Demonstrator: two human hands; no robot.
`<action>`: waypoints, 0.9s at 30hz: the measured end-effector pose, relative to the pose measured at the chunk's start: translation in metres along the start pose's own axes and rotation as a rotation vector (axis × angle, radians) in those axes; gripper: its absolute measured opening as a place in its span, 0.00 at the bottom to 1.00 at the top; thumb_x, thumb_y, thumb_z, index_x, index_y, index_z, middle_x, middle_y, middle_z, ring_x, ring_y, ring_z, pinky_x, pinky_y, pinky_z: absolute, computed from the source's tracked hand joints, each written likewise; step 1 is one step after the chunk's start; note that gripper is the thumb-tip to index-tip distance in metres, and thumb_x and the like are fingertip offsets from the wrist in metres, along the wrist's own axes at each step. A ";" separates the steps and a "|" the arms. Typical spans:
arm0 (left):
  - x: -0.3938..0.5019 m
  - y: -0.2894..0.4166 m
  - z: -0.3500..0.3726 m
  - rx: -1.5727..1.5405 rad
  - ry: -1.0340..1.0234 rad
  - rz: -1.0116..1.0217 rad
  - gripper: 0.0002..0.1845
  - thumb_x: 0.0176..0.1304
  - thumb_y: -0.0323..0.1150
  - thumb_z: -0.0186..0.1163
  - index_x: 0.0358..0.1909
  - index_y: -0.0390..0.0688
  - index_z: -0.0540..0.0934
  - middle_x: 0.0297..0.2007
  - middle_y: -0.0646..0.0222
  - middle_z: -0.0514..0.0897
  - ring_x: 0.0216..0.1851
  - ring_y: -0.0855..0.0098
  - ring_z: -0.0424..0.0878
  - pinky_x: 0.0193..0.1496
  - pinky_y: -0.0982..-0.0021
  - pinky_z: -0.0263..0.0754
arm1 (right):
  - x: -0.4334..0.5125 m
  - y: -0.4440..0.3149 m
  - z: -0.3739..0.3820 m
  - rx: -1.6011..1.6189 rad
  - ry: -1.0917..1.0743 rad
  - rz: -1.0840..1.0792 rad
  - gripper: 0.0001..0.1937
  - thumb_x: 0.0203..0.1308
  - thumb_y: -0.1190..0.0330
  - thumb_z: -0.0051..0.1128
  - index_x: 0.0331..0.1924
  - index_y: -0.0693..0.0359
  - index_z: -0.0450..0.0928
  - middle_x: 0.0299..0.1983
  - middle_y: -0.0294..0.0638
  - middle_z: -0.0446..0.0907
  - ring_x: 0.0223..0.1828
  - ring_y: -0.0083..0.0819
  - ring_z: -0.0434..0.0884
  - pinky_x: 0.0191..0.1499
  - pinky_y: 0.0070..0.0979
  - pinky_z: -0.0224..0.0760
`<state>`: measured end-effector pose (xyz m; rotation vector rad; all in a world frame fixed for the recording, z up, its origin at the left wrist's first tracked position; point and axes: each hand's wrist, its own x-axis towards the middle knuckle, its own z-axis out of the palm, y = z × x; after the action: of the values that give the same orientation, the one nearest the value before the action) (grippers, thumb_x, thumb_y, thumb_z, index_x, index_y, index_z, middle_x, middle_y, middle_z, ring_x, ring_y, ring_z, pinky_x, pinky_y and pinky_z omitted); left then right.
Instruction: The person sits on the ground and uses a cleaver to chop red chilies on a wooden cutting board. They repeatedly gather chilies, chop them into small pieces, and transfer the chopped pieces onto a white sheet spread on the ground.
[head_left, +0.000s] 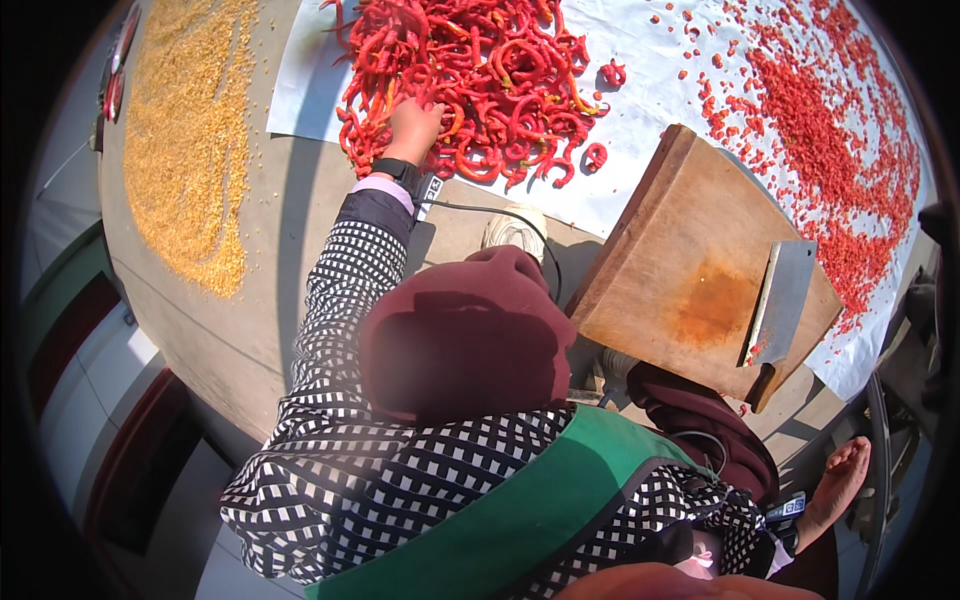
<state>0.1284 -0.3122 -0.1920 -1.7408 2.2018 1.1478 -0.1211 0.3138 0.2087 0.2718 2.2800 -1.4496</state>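
My left hand (417, 127) reaches into the near left edge of a heap of red chili peppers (517, 82) on a pale sheet. Its fingertips are among the peppers; whether they grip one cannot be told. Out at the lower right, my right hand (834, 480) is held away from the board, with nothing seen in it and its fingers slightly curled. Between the hands, a thick wooden cutting board (652, 262) bears an orange-red stain. A cleaver (787, 300) lies on the board's right part, red bits near its lower end and its wooden handle (763, 388) over the near edge.
Chopped red chili (810, 135) is spread over the pale sheet (577, 202) beyond and right of the board. Yellow grain-like pieces (187, 150) cover the ground at the left. A cable (495, 208) runs from the left wrist past a light shoe (517, 227).
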 end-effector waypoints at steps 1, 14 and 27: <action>-0.005 0.003 0.008 0.356 0.026 0.107 0.19 0.53 0.40 0.64 0.36 0.32 0.79 0.34 0.47 0.82 0.36 0.54 0.83 0.38 0.59 0.77 | 0.001 0.000 0.000 -0.002 -0.008 -0.001 0.12 0.67 0.63 0.47 0.44 0.63 0.74 0.27 0.33 0.72 0.23 0.15 0.69 0.25 0.09 0.60; 0.030 -0.007 -0.017 -0.147 0.109 0.162 0.11 0.50 0.32 0.61 0.35 0.38 0.81 0.27 0.65 0.83 0.28 0.70 0.80 0.33 0.68 0.73 | -0.004 -0.004 0.004 -0.030 -0.069 0.046 0.12 0.68 0.64 0.47 0.46 0.63 0.73 0.28 0.33 0.72 0.25 0.15 0.70 0.27 0.09 0.62; 0.043 -0.027 -0.049 0.151 0.314 0.427 0.12 0.51 0.30 0.64 0.38 0.40 0.79 0.35 0.55 0.82 0.36 0.54 0.80 0.41 0.60 0.73 | -0.010 -0.005 0.010 -0.065 -0.032 0.062 0.12 0.68 0.63 0.47 0.45 0.63 0.73 0.28 0.32 0.72 0.26 0.14 0.69 0.27 0.09 0.62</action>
<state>0.1550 -0.3775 -0.1927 -1.5189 2.8660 0.7782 -0.1112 0.3033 0.2138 0.2952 2.2678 -1.3367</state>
